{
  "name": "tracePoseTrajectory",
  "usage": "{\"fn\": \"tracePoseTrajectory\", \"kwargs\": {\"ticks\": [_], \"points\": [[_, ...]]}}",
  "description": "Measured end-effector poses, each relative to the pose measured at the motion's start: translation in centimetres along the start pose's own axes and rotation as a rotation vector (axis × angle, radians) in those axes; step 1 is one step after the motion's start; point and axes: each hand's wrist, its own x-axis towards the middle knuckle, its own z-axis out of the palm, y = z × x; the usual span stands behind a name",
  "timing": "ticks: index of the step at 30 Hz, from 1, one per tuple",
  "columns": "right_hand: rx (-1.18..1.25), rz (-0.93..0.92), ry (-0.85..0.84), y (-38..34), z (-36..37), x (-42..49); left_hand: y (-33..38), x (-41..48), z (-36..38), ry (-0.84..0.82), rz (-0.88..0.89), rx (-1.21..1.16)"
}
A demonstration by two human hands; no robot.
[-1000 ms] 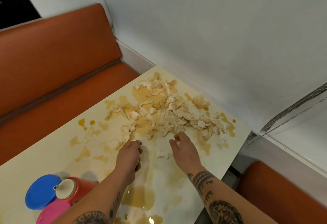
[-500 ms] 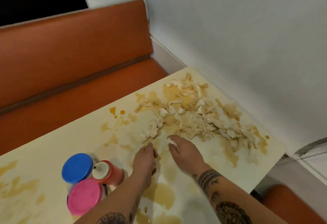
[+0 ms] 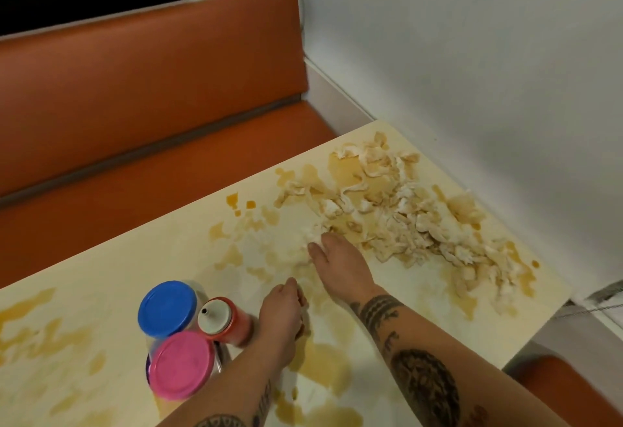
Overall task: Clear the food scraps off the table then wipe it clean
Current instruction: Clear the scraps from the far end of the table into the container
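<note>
A heap of pale, shredded food scraps (image 3: 404,214) lies on the far right part of the cream table (image 3: 118,278), which is smeared with brown sauce stains. My right hand (image 3: 340,264) lies flat, palm down, at the heap's near-left edge. Its straight fingertips touch a small white scrap (image 3: 310,234). My left hand (image 3: 281,312) rests on the table nearer to me, back up, fingers curled under. Whatever is under those fingers is hidden.
Just left of my left hand stand a red squeeze bottle (image 3: 224,320) with a white cap, a blue-lidded jar (image 3: 167,308) and a pink-lidded jar (image 3: 182,364). An orange bench (image 3: 151,96) runs behind the table. A white wall (image 3: 472,72) borders the table's right side.
Both hands have drawn back from the heap toward me and to the left. The right hand went from bent fingers to flat. The view has swung left, bringing the jars closer to centre.
</note>
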Motion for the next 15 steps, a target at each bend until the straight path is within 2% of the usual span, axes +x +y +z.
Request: {"fn": "tracePoseTrajectory", "kwargs": {"ticks": [3,5,9,11,15], "points": [[0.389,0.111,0.263,0.8,-1.9,-2.8,0.1,-0.3,0.8,-0.005,0.006,0.016],[0.596,0.252,0.374,1.9,-3.1,-4.3,0.4,-0.5,1.4,-0.015,0.021,0.028],[0.909,0.549,0.393,5.3,-4.9,-6.5,1.1,-0.3,2.9,-0.05,0.092,0.069],[1.016,0.614,0.39,6.6,-5.6,-7.6,1.4,0.4,4.0,-0.031,0.157,0.114],[1.077,0.658,0.42,8.4,-6.4,-10.2,2.7,1.3,6.5,0.015,0.348,0.294]]}}
